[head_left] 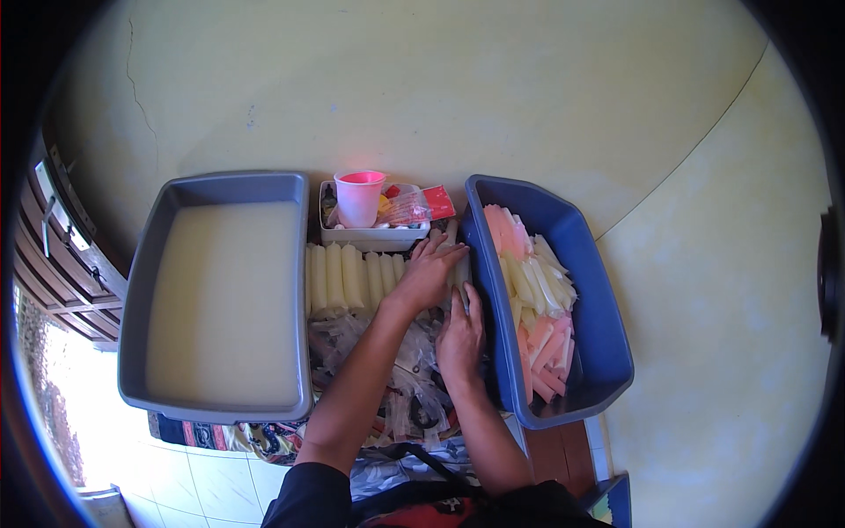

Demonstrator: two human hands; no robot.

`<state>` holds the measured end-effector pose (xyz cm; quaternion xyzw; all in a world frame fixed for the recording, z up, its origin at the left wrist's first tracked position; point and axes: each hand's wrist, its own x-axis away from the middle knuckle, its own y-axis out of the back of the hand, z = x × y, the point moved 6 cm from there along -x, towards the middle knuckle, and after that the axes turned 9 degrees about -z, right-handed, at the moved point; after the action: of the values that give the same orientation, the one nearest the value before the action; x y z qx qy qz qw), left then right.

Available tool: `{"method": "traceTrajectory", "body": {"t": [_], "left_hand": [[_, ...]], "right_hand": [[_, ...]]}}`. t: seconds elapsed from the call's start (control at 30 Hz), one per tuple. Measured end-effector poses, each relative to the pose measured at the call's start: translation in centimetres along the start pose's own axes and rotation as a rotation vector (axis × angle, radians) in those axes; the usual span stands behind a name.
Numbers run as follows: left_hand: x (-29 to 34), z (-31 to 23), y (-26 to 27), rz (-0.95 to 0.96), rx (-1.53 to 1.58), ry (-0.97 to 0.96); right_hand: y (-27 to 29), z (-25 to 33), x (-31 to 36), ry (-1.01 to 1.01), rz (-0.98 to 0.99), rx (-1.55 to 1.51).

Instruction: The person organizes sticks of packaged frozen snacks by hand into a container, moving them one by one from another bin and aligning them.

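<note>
A row of pale yellow liquid-filled plastic tubes (349, 275) stands side by side between two large tubs. At the row's right end, my left hand (429, 271) lies over the tubes with its fingers stretched out to the right. Just below it, my right hand (459, 341) points upward. Its thumb and fingers close around the lower end of a filled plastic tube (463, 271) next to the right tub's wall. My left hand partly covers that tube and its neighbours. Loose clear plastic bags (411, 356) lie crumpled beneath my wrists.
On the left stands a grey tub (304, 352) of cloudy pale liquid. A blue-grey tub (607, 352) on the right holds pink and yellow filled tubes (539, 286). Behind the row sits a white box (374, 236) with a pink cup (358, 201) and a red packet (437, 201), near the wall.
</note>
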<state>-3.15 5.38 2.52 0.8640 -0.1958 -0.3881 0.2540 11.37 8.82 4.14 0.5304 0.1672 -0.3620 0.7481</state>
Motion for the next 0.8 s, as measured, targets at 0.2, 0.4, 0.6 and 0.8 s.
{"method": "traceTrajectory", "body": {"t": [0.2,0.4,0.6,0.8], "left_hand": [[0.1,0.3,-0.3,0.011,0.079,0.069],[0.4,0.6,0.8,-0.049,0.158,0.101],[0.7,0.3,2.2,-0.18,0.184,0.065],[1.3,0.0,2.9,-0.217,0.141,0.087]], "right_hand": [[-0.2,-0.3,-0.1,-0.038,-0.057,-0.106],[-0.2,0.1,-0.2,-0.027,-0.035,-0.127],[0.1,0.4,-0.1,0.003,-0.04,-0.157],[-0.5,-0.6,0.4,0.035,-0.001,-0.153]]}}
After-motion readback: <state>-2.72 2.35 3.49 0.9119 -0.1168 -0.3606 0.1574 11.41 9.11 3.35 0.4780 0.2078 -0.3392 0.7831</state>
